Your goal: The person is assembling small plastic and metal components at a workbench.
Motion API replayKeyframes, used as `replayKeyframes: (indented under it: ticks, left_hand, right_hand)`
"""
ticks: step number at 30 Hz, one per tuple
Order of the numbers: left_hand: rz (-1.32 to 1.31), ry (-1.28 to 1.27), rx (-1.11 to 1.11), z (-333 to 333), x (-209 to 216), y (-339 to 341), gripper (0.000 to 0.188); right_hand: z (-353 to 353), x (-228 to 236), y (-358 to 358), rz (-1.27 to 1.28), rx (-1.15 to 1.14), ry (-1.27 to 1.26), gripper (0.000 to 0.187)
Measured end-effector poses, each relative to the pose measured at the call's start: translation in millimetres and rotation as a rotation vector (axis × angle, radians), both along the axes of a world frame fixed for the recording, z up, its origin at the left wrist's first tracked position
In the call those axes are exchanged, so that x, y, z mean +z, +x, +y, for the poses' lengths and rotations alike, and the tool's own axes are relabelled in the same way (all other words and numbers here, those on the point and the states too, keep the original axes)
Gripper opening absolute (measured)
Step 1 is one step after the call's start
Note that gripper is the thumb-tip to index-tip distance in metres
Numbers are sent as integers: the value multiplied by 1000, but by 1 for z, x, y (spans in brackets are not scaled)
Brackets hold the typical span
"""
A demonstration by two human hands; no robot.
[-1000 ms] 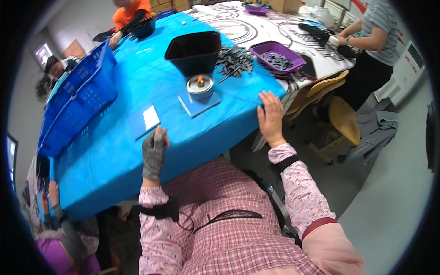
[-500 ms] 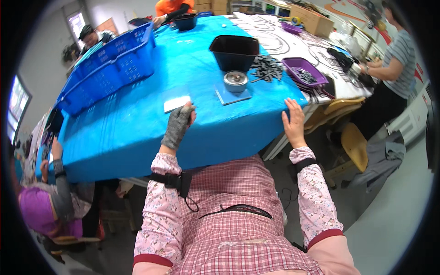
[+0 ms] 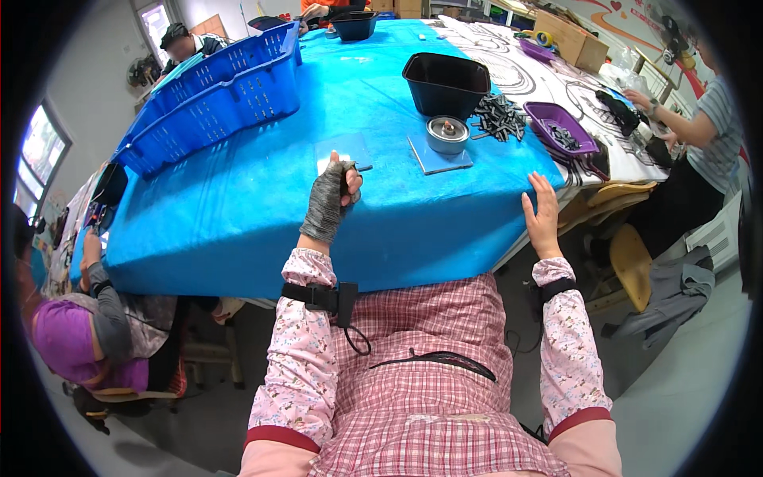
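Observation:
My left hand (image 3: 332,199), in a grey fingerless glove, is closed at the near edge of the blue-covered table (image 3: 238,199). A small dark grey stick-shaped piece (image 3: 364,168) juts out by its fingers. Just beyond the fist lies a clear flat plate (image 3: 350,147). My right hand (image 3: 543,215) is bare and open, fingers stretched, at the table's right front corner. Between the hands and farther back, a round metal tin (image 3: 447,135) stands on a blue-edged flat slab (image 3: 437,161). Beside it is a loose pile of small dark grey pieces (image 3: 501,118).
Behind the tin stands a black tub (image 3: 447,83). A purple tray (image 3: 560,131) with more grey pieces is at the right. A large blue crate (image 3: 214,103) fills the left. Co-workers sit at left and far side; another person (image 3: 707,135) works at right, near a wooden chair (image 3: 632,266).
The view has swung left, so the table items sit farther right. The small dark piece now shows beside my left fist. My right hand stays open at the table corner.

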State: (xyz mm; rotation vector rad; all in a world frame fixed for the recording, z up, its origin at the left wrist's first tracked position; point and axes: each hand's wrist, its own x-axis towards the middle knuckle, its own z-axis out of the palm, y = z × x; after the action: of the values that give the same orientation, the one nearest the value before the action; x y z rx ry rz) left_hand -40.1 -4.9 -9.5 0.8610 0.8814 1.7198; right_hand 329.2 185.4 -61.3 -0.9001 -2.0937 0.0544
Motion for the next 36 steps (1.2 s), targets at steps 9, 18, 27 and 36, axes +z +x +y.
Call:
replayKeyframes:
  ticks: [9,18,27,36]
  left_hand:
    - [0,294,112,26,90,49,53]
    - [1561,560,937,58,138,69,28]
    - [978,224,478,101,127,112,28]
    - [384,11,-305,36,42,266,62]
  right_hand:
    - [-143,82,-100,328,634,-623,51]
    - [-196,101,-145,440,1080,-1317,40]
    - [-152,110,-104,418,904,-945,51]
    - [18,132,-18,1609,963,-1107,35]
